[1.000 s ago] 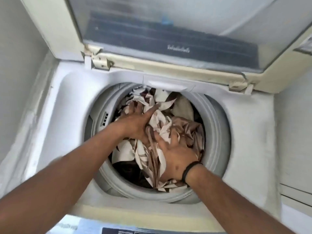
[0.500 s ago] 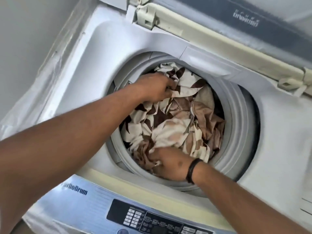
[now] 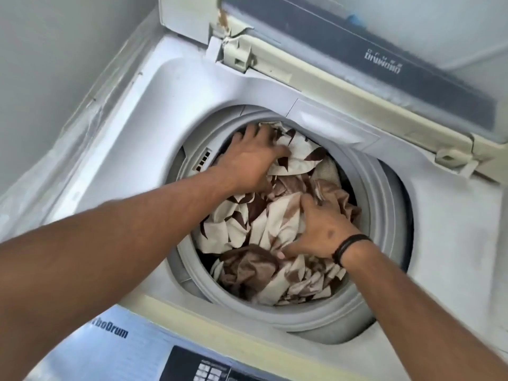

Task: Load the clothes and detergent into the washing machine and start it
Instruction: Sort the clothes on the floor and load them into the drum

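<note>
While both hands are pressing down on the clothes (image 3: 264,224), the load is sitting high in the washing machine (image 3: 453,243), heaped close to the grey ring of the drum opening (image 3: 384,193), and that is where trouble could be starting. Folds of the patterned cream-and-brown cloth are lying against the near and right side of the ring; if a fold is riding up over the lip when the lid (image 3: 357,50) is coming down, it could be getting pinched or could be stopping the lid from seating. A load packed this tightly may also be tumbling badly or going off balance. No detergent is showing anywhere in view, so starting now would likely be skipping that step.

The left hand (image 3: 251,160) is reaching to the far left of the drum, palm down, fingers spread and fairly straight, pushing cloth toward the drum wall; its grip is apart, holding nothing. The right hand (image 3: 319,229), with a black band (image 3: 349,247) at the wrist, is lying across the middle of the pile, fingers splayed and bending slightly into the fabric, thumb pointing left; it looks to be pressing rather than clamping. Both forearms are stretching in from the near edge, over the control panel (image 3: 209,367).
</note>
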A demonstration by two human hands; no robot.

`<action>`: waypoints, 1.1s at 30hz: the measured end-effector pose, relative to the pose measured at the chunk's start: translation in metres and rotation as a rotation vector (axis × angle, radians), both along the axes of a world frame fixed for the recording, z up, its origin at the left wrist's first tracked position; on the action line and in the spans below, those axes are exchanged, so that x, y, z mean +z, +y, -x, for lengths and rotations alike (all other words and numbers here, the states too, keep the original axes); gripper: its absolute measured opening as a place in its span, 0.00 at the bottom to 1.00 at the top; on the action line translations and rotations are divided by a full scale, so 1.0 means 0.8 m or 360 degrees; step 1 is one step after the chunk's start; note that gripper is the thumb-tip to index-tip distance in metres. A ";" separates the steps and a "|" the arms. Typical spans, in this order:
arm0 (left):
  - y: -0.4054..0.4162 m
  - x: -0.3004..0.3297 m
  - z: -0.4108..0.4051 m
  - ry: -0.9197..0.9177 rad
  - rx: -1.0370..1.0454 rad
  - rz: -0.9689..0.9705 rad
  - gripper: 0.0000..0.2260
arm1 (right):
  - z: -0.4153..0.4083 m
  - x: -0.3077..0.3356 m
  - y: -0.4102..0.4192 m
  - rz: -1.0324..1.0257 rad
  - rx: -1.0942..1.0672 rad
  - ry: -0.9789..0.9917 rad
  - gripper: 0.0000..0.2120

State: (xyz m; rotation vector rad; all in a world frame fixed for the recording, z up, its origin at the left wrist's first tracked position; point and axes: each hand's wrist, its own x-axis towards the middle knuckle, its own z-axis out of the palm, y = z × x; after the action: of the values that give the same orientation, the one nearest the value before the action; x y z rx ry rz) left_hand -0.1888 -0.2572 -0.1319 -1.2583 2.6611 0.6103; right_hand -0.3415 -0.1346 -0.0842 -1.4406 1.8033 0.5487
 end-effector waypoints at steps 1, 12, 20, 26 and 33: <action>0.003 -0.004 0.003 -0.0042 -0.0064 -0.0044 0.44 | 0.003 -0.007 -0.001 -0.0027 -0.0142 -0.0006 0.60; 0.002 -0.026 -0.005 -0.0096 -0.0230 -0.0313 0.45 | -0.045 -0.019 -0.004 0.0715 0.0556 0.0140 0.08; 0.004 -0.044 -0.011 -0.0074 -0.0281 -0.0393 0.31 | -0.094 -0.088 0.038 -0.0141 0.0871 -0.0393 0.23; 0.002 -0.046 -0.013 -0.0002 -0.0262 -0.0391 0.32 | -0.057 -0.048 -0.043 0.0674 0.0257 -0.0098 0.07; 0.015 -0.042 -0.013 -0.0190 -0.0338 -0.0329 0.34 | 0.042 -0.082 -0.031 0.0128 -0.0039 -0.0232 0.42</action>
State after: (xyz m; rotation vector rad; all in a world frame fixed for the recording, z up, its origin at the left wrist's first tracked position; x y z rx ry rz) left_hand -0.1786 -0.2454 -0.1658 -0.9137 2.5135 0.7303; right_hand -0.3750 -0.1591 -0.1496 -1.4712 1.7424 0.3524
